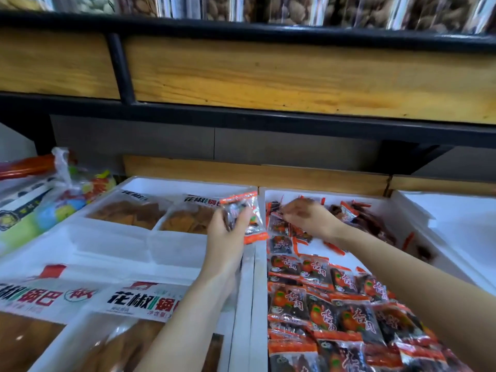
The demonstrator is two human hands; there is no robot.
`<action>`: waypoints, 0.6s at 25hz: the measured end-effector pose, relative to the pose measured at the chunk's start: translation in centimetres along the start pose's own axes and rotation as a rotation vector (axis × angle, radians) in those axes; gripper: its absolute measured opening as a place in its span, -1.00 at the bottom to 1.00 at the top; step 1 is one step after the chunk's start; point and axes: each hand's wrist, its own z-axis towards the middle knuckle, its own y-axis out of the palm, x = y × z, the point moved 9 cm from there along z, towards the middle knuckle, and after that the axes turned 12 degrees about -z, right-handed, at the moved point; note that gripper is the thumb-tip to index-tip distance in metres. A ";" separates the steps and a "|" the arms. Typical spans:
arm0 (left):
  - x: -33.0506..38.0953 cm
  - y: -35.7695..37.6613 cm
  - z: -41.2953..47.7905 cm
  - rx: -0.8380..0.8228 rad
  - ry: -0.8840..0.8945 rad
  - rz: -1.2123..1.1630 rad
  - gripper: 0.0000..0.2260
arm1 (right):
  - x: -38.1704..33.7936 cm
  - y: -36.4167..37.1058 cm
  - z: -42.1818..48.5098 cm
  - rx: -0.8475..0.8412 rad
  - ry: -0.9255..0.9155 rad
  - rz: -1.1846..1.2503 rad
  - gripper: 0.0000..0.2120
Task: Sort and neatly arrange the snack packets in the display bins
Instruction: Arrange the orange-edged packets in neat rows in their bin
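While outstretched over the bins (261, 280), left hand (227, 238) grip tight around orange packets (254, 229), right hand (308, 216) grip blurred, unclear.

orange-black snack pkts (316, 299) rowed, white bin (260, 277)

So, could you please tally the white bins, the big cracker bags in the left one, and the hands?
Bins: 3 (left bin, middle bin, right bin)
Cracker bags: 4 (far bags, near bags)
Hands: 2 (left hand gripping packets, right hand)
Total: 9
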 end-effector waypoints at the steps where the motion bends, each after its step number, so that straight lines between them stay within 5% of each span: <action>1: 0.2 -0.3 0.3 0.007 0.020 -0.010 -0.92 | 1.5 1.6 0.8 -0.087 0.004 -0.108 -0.78; 6: -0.4 -0.8 1.0 0.010 0.051 0.005 -0.93 | 6.7 7.4 2.3 -0.434 0.074 -0.411 -0.54; 11: -0.9 -0.7 0.9 -0.001 0.018 0.031 -0.78 | 7.5 8.6 3.1 -0.513 0.124 -0.638 -0.46; 15: -1.1 -0.5 0.7 -0.008 -0.001 0.052 -0.78 | 6.9 7.3 2.8 -0.382 0.170 -0.482 -0.57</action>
